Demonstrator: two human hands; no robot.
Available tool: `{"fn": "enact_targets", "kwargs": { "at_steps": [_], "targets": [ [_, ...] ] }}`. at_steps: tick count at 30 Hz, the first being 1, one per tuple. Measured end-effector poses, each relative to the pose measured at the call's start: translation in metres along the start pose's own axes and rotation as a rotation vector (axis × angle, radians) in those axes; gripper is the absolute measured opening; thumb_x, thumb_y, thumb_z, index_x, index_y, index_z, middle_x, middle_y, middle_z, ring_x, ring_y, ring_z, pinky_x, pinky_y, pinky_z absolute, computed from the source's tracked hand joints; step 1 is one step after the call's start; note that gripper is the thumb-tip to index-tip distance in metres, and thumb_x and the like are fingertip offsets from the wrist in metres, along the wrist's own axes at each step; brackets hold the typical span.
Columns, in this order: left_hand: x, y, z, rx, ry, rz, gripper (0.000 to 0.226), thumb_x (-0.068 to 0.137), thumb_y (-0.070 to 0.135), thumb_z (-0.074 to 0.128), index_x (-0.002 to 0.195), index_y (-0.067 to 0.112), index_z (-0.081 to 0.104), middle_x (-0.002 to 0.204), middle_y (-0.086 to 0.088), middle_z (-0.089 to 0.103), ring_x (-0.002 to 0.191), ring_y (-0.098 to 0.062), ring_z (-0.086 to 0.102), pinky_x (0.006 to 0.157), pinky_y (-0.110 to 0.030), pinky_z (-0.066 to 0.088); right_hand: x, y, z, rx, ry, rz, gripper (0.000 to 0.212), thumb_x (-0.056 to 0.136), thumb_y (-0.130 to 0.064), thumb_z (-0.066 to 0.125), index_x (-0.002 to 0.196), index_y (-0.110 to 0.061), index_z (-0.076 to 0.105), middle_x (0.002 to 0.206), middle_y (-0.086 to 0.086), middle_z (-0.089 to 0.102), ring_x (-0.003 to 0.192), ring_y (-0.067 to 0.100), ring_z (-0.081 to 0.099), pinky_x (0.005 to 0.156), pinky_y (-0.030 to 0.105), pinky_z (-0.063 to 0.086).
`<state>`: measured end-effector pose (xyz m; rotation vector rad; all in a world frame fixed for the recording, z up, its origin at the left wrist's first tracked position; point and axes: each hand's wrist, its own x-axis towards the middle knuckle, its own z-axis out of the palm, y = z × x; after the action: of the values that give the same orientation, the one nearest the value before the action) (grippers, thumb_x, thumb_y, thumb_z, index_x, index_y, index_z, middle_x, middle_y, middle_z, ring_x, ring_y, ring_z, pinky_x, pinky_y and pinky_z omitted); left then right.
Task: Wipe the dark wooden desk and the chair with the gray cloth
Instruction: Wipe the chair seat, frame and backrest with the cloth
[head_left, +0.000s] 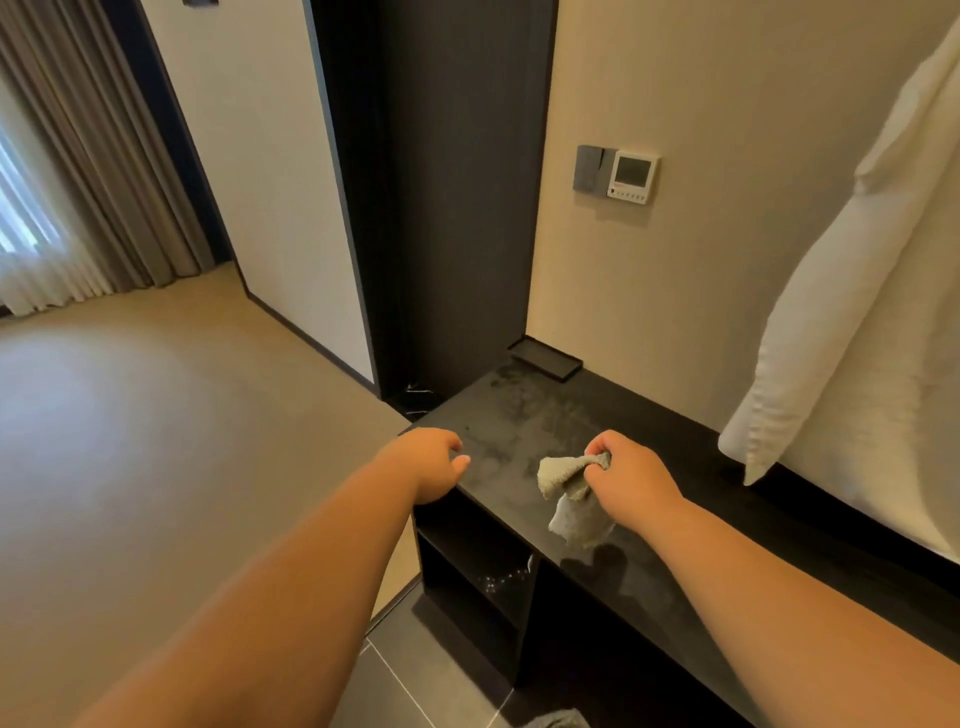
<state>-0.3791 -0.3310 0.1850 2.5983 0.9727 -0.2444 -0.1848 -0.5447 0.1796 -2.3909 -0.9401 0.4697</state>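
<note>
Seen from a head-worn camera looking down, two bare forearms reach forward from the bottom of the frame toward a dark wooden surface that runs from the centre to the lower right.

The right hand, right of centre, is held palm down with the wrist slightly raised. Its fingers are curled tight and clamped on one end of the gray cloth. The cloth is bunched at the fist and hangs down to the left of the hand, over the middle of the surface. Whether its lower end touches the wood cannot be told.

The left hand, just left of centre, hovers at the near left corner of the surface, knuckles up. Its fingers are loosely curled with the thumb pointing right, and they hold nothing.

The top of the surface shows pale streaky smears. A shallow black tray sits at its far corner against the wall. Above it on the beige wall is a small control panel. A white fabric item hangs at the right edge. Gray curtains fill the upper left, above a beige floor.
</note>
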Motion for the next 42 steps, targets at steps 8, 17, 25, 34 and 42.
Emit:
{"fn": "enact_targets", "kwargs": {
  "at_steps": [8, 17, 25, 34, 42],
  "targets": [
    [0.046, -0.069, -0.030, -0.015, 0.027, 0.015, 0.054, 0.110, 0.045, 0.046, 0.160, 0.027, 0.040, 0.162, -0.006, 0.044, 0.146, -0.030, 0.046, 0.118, -0.045, 0.042, 0.052, -0.051, 0.042, 0.033, 0.032, 0.054, 0.022, 0.099, -0.025, 0.062, 0.116, -0.034, 0.051, 0.102, -0.002, 0.063, 0.089, 0.016, 0.063, 0.077, 0.038, 0.058],
    [0.106, -0.113, -0.078, -0.020, 0.060, -0.002, 0.050, 0.110, 0.041, 0.048, 0.157, 0.025, 0.043, 0.151, -0.006, 0.056, 0.136, -0.027, 0.056, 0.112, -0.041, 0.048, 0.141, -0.081, 0.054, -0.034, 0.087, 0.089, 0.014, 0.097, -0.028, 0.065, 0.106, -0.031, 0.054, 0.094, -0.001, 0.065, 0.083, 0.017, 0.064, 0.072, 0.037, 0.058],
    [0.204, -0.118, -0.116, 0.028, 0.097, 0.029, 0.049, 0.110, 0.040, 0.049, 0.157, 0.026, 0.044, 0.151, -0.003, 0.057, 0.136, -0.025, 0.057, 0.114, -0.042, 0.048, 0.247, -0.074, 0.048, -0.120, 0.131, 0.133, 0.004, 0.101, -0.028, 0.059, 0.101, -0.031, 0.055, 0.093, -0.002, 0.065, 0.083, 0.016, 0.063, 0.073, 0.035, 0.057],
    [0.311, -0.090, -0.151, 0.031, 0.102, 0.074, 0.050, 0.109, 0.044, 0.050, 0.156, 0.026, 0.046, 0.147, -0.001, 0.060, 0.131, -0.022, 0.061, 0.110, -0.039, 0.051, 0.363, -0.083, 0.011, -0.235, 0.045, 0.105, 0.004, 0.099, -0.027, 0.061, 0.098, -0.029, 0.057, 0.095, -0.001, 0.064, 0.084, 0.018, 0.061, 0.080, 0.038, 0.060],
    [0.392, -0.084, -0.149, 0.048, 0.017, 0.116, 0.050, 0.107, 0.047, 0.052, 0.153, 0.029, 0.048, 0.144, 0.001, 0.062, 0.129, -0.020, 0.062, 0.109, -0.040, 0.053, 0.416, -0.069, -0.003, -0.183, 0.148, 0.188, 0.007, 0.097, -0.023, 0.059, 0.092, -0.027, 0.056, 0.090, -0.002, 0.063, 0.081, 0.018, 0.059, 0.066, 0.035, 0.050]
  ]
}}
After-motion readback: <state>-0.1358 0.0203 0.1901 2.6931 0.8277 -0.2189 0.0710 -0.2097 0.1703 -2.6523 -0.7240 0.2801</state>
